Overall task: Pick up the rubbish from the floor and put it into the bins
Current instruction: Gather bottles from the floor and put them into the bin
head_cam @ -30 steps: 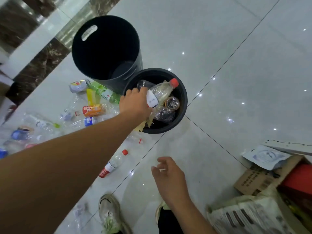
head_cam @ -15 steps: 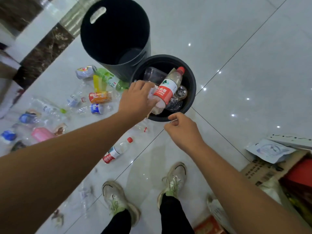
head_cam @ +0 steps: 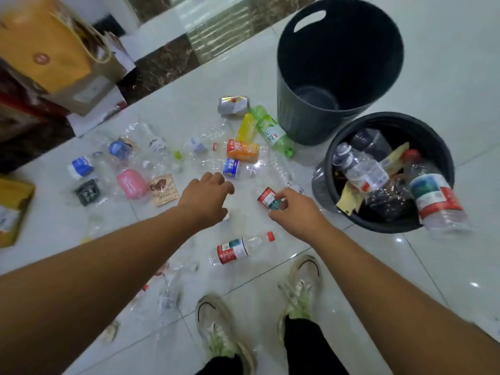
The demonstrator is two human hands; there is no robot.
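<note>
We look down on the white tiled floor (head_cam: pixel 446 77). At 1 o'clock in our view stands the tall dark bin (head_cam: pixel 297 117), upright, its inside open to us down to the bottom. Just beside it, at 3 o'clock, the shorter black bin (head_cam: pixel 322 190) holds clear bottles and yellow paper, and 1 large bottle with a red and blue label (head_cam: pixel 435 196) leans over its near rim.

Our left hand (head_cam: pixel 205 196) hangs near the centre with its fingers loosely bent, gripping nothing that we can make out. At its 3 o'clock our right hand (head_cam: pixel 295 209) pinches a small red-labelled bottle (head_cam: pixel 266 197) between thumb and fingertips, low over the floor and at 9 o'clock of the shorter bin.

More rubbish lies from 9 to 12 o'clock of the hands: a green bottle (head_cam: pixel 273 133) by the tall bin's foot, an orange can (head_cam: pixel 242 150), a silver can (head_cam: pixel 233 105) and a pink-labelled bottle (head_cam: pixel 132 184). At 6 o'clock of the hands lies 1 red-capped bottle (head_cam: pixel 235 249).
</note>
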